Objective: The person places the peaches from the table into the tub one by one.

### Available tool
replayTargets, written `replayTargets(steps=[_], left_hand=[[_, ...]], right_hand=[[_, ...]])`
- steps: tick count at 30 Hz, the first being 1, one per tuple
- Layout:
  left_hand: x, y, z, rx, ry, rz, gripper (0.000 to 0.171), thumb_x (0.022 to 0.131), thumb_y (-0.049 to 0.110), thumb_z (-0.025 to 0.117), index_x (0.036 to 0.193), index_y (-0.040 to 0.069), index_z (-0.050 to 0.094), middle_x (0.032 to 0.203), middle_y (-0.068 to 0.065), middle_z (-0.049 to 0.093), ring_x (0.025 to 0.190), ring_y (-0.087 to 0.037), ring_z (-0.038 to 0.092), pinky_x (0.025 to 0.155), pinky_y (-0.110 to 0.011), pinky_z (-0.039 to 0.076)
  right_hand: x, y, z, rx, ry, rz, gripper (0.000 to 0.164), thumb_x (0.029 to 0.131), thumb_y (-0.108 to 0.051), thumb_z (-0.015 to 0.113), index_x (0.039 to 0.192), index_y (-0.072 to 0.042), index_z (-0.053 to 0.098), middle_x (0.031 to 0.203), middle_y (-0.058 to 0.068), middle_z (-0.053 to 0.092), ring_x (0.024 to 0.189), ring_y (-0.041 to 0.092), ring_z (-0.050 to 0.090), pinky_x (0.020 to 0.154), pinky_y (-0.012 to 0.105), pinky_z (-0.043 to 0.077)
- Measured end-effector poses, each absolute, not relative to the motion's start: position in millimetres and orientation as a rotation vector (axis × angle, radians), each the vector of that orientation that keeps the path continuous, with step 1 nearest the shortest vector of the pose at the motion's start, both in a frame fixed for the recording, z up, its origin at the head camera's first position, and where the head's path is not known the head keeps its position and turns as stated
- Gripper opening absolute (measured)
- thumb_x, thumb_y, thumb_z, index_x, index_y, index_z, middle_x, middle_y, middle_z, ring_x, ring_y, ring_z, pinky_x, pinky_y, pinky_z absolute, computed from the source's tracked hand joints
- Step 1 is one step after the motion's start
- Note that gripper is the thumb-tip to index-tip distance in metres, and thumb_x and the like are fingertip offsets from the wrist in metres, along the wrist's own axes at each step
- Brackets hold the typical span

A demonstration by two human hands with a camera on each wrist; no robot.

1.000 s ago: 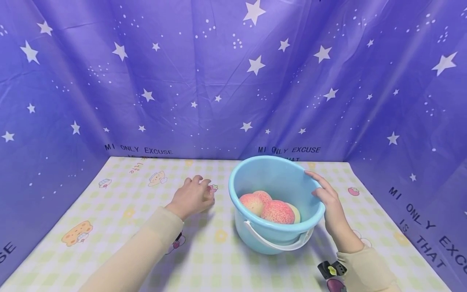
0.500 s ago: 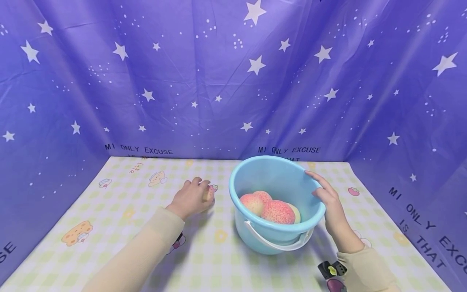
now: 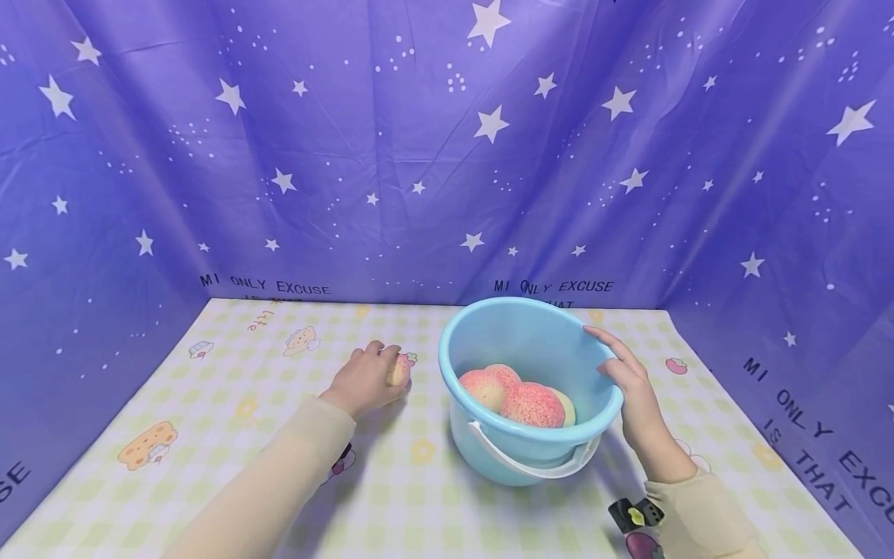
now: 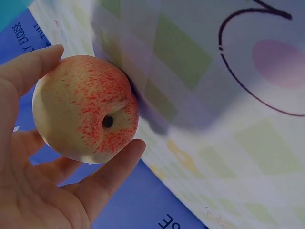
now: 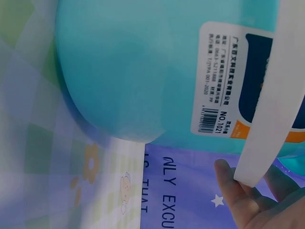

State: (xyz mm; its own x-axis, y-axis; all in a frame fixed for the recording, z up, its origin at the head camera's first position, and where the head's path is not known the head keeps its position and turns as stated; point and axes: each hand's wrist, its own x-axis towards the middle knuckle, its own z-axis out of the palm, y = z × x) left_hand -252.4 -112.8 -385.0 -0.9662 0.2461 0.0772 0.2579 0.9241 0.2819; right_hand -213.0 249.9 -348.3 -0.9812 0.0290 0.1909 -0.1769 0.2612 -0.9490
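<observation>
A peach, cream with red speckles, is in my left hand, left of the bucket. In the left wrist view the thumb and fingers curl round its sides, and its dark stem hollow faces the camera. It is low over the tablecloth; whether it touches the cloth is unclear. My right hand holds the right rim of the light blue bucket, which stands tilted slightly toward me. Several peaches lie inside. In the right wrist view, the fingers show beside the white handle.
A checked tablecloth with printed cartoons covers the table. Purple star-patterned curtains rise behind it and on both sides. A printed label is stuck on the bucket's outer wall.
In my left hand the peach has come into sight between the fingers, where it was mostly hidden a second ago. The right hand and the bucket have stayed in place.
</observation>
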Motion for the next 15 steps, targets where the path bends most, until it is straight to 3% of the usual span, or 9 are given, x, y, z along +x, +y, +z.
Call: replayTargets(steps=[8,15], left_hand=[[-251.8,-111.4,-385.3,-0.378,-3.065,-0.535,0.067,0.087,0.03,0.072,0.144,0.004,0.046,0.14,-0.028,0.049,0.117,-0.047,0.054,0.101,-0.053,0.047],[-253.1,-110.8,-385.6,-0.38,-3.041,-0.554,0.062,0.088,0.028,0.07,0.141,0.003,0.049,0.136,-0.028,0.052,0.111,-0.045,0.056,0.095,-0.052,0.05]], right_hand=[[-213.2,250.2,-348.4,0.133,-2.356,1.806,0.061,0.088,-0.007,0.036,0.149,-0.016,0.044,0.151,0.001,0.039,0.116,0.004,0.046,0.087,0.015,0.043],[-213.4,250.3,-348.0,0.136,-2.36,1.803,0.062,0.088,-0.007,0.035,0.149,-0.017,0.044,0.152,0.001,0.038,0.117,0.005,0.045,0.087,0.015,0.043]])
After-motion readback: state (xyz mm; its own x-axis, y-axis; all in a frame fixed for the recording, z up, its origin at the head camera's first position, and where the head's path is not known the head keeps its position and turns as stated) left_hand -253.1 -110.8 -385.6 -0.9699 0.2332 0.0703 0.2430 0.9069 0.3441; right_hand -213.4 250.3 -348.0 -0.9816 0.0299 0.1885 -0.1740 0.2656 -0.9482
